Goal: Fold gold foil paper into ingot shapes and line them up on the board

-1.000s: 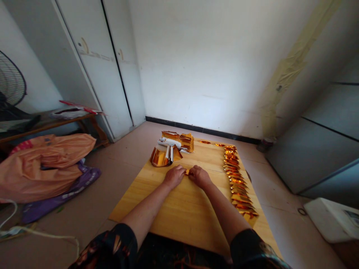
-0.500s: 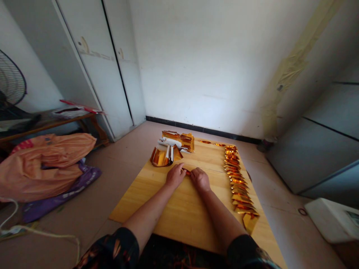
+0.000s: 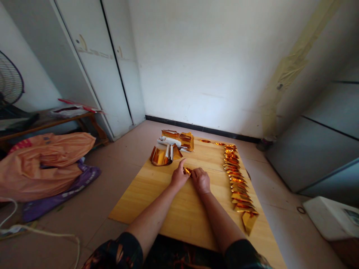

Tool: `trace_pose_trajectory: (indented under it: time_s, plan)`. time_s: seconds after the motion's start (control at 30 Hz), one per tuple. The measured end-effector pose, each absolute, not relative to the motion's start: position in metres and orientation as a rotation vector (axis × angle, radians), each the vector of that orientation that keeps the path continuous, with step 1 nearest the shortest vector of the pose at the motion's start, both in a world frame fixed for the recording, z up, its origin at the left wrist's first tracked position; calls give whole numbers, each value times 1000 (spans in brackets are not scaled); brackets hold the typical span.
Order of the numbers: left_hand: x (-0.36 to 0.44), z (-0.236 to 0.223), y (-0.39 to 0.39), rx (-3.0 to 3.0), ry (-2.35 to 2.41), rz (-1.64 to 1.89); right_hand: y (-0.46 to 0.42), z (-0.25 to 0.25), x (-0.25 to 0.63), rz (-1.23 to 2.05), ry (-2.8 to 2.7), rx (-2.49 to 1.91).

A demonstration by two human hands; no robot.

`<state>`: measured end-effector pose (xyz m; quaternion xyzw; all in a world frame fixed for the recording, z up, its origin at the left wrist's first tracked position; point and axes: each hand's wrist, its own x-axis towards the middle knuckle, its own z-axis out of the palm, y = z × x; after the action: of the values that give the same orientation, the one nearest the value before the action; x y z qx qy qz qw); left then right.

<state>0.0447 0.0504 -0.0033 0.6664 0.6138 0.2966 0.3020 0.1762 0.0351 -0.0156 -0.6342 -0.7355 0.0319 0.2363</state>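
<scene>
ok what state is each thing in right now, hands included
gold foil piece: bent, held
left hand: thumb raised, fingers at the foil
right hand: fingers curled over the foil
row of foil pieces: folded, lined up closely
foil sheets: curled
peach bag: crumpled
purple bag: wrinkled, partly covered
fan: partly in view, can't tell if spinning

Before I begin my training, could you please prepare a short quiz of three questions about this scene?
1. Open question: What is between the left hand and the right hand?

2. Multiple choice: Along which edge of the wooden table does the long row of folded pieces lie, as the person sees it?
A. The left edge
B. The right edge
C. The near edge

3. True or false: The purple bag lies on the floor, apart from the table.

Key: 1. A small shiny gold piece. 2. B. 3. True.
</scene>
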Motion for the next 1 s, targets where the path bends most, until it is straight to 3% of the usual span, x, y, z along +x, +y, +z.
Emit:
trace_pose_trajectory:
  time_s: [0.4, 1.0]
  plan:
    - [46, 1, 53, 1821, 1671, 700, 33, -13, 174, -19, -2032, -1819]
    - [40, -14, 54, 1910, 1410, 719, 31, -11, 175, 84, -2019, -1615]
